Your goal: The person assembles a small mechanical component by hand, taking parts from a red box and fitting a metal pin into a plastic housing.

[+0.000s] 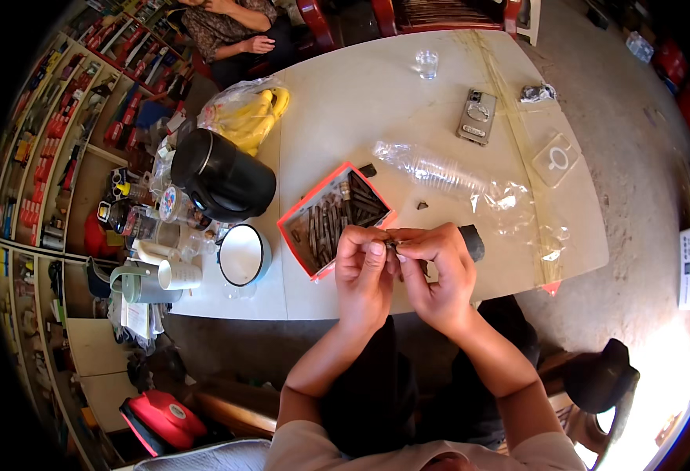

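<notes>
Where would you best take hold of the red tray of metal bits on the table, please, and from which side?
Grip the red tray by its near-left rim, coming in from the left hand's side. It lies flat and open-topped, its near corner sits under the hands, and a black pot crowds its far-left side.

small metal piece [393,245] | dark, tiny, detail unclear | pinched between both hands' fingertips | above table edge, beside red box

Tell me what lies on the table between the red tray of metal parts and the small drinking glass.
In the head view, only bare white tabletop lies between the red tray of metal parts and the small clear drinking glass.
</notes>
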`<action>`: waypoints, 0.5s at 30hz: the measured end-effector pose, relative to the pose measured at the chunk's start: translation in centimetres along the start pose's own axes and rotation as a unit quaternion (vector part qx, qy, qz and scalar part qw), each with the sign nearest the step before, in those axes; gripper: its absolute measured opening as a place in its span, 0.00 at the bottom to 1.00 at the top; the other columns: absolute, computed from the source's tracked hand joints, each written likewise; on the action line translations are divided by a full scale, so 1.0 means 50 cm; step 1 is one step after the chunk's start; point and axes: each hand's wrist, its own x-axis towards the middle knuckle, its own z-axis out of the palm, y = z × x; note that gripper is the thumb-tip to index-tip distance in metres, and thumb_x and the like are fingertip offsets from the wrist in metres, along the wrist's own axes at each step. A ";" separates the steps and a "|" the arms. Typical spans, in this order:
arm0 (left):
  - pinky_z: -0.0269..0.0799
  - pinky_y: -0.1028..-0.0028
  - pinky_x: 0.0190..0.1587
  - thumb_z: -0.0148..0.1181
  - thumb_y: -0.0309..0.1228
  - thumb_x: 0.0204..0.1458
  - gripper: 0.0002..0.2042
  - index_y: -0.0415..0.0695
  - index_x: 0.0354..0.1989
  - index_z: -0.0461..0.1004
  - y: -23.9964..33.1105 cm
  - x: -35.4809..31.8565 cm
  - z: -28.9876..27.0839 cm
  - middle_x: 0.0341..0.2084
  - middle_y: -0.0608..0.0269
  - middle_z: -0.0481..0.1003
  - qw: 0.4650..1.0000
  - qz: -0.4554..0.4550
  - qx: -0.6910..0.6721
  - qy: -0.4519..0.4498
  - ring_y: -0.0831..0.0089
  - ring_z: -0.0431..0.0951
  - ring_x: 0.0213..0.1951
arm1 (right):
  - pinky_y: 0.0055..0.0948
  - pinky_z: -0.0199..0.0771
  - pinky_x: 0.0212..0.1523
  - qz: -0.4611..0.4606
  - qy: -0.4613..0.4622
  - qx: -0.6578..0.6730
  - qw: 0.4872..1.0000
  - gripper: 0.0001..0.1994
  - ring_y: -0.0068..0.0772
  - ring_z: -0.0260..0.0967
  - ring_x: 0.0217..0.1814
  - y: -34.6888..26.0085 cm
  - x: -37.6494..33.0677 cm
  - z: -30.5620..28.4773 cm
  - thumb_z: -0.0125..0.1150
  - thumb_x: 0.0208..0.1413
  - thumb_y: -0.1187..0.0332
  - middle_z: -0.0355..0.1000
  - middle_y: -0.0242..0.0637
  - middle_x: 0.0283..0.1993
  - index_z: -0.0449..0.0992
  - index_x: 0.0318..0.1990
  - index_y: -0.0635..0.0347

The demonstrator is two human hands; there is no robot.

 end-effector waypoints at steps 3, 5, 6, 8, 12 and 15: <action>0.63 0.79 0.32 0.51 0.28 0.58 0.04 0.43 0.36 0.64 0.002 -0.001 0.009 0.31 0.66 0.69 0.999 0.015 0.034 -0.008 0.81 0.64 0.27 | 0.24 0.74 0.25 -0.008 -0.001 -0.008 1.000 0.08 0.30 0.72 0.29 0.003 0.004 -0.002 0.62 0.46 0.81 0.73 0.38 0.34 0.71 0.32 0.60; 0.63 0.79 0.32 0.51 0.28 0.57 0.04 0.43 0.36 0.64 0.000 0.000 0.005 0.30 0.67 0.69 1.000 -0.006 -0.003 0.006 0.81 0.64 0.27 | 0.25 0.74 0.25 -0.007 -0.001 -0.006 1.000 0.08 0.31 0.72 0.29 0.004 0.001 -0.002 0.62 0.46 0.81 0.73 0.37 0.34 0.71 0.32 0.60; 0.63 0.79 0.32 0.51 0.28 0.57 0.04 0.43 0.35 0.64 -0.001 0.001 0.004 0.30 0.67 0.69 1.000 -0.017 -0.021 0.013 0.81 0.64 0.27 | 0.25 0.74 0.25 -0.002 0.000 -0.003 1.000 0.08 0.31 0.72 0.29 0.005 -0.002 -0.001 0.62 0.46 0.81 0.73 0.37 0.35 0.71 0.32 0.60; 0.63 0.79 0.33 0.51 0.28 0.57 0.04 0.43 0.35 0.64 0.001 0.001 0.007 0.29 0.67 0.68 1.000 -0.004 0.010 0.007 0.81 0.64 0.27 | 0.25 0.74 0.25 -0.001 -0.001 -0.002 1.000 0.08 0.31 0.72 0.29 0.005 -0.004 -0.002 0.62 0.46 0.81 0.73 0.37 0.35 0.71 0.32 0.60; 0.62 0.79 0.34 0.51 0.29 0.58 0.04 0.43 0.35 0.64 -0.001 0.001 -0.006 0.28 0.68 0.67 1.000 -0.019 -0.010 0.006 0.81 0.63 0.27 | 0.25 0.74 0.25 -0.005 -0.014 -0.003 1.000 0.08 0.31 0.72 0.29 0.006 -0.002 -0.002 0.61 0.46 0.81 0.73 0.38 0.36 0.71 0.32 0.60; 0.61 0.80 0.34 0.49 0.32 0.59 0.05 0.44 0.36 0.65 -0.006 0.004 -0.006 0.31 0.67 0.70 1.000 0.000 0.024 -0.005 0.82 0.62 0.28 | 0.24 0.74 0.25 0.005 -0.013 0.006 1.000 0.08 0.31 0.73 0.30 0.007 -0.006 0.000 0.61 0.46 0.82 0.72 0.38 0.36 0.71 0.32 0.61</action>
